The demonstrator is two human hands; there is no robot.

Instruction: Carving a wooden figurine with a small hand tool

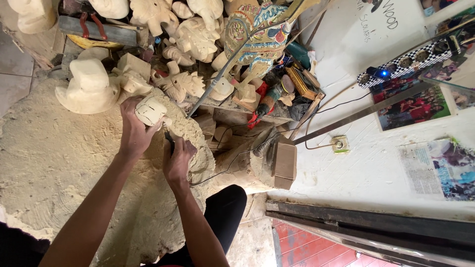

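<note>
Left hand: the left hand [132, 132] is closed around a small pale wood carving [150, 110]; the fingers wrap its near side and hold it up above the sawdust.
Right hand: the right hand [178, 159] is closed on a dark carving tool [169, 138]; only a short dark part shows above the fist, so I cannot tell its exact kind.
Carving, place: it sits at the top of the left hand, just beside a bigger unfinished pale figure [89, 86] and in front of the crowded shelf.
Key relation: the carving lies up and to the left of the right hand, near but not touching it. The tool's long axis points from the right fist up toward the lower right edge of the carving; whether the tip touches the wood I cannot tell. The left hand is the nearer one, because it already holds the piece.
Surface markings: a few thin dark lines are visible on the carving's face.
Ground: a thick heap of sawdust [54, 158] covers the floor under both arms.
Around: many unpainted wood figures [195, 37] stand above, and a painted colourful figure [257, 29] rises among them. A black cable [232, 153] runs over the floor to the right, near a small cardboard box [284, 163].
Body: a knee in black trousers [225, 207] is below the right forearm.
</note>
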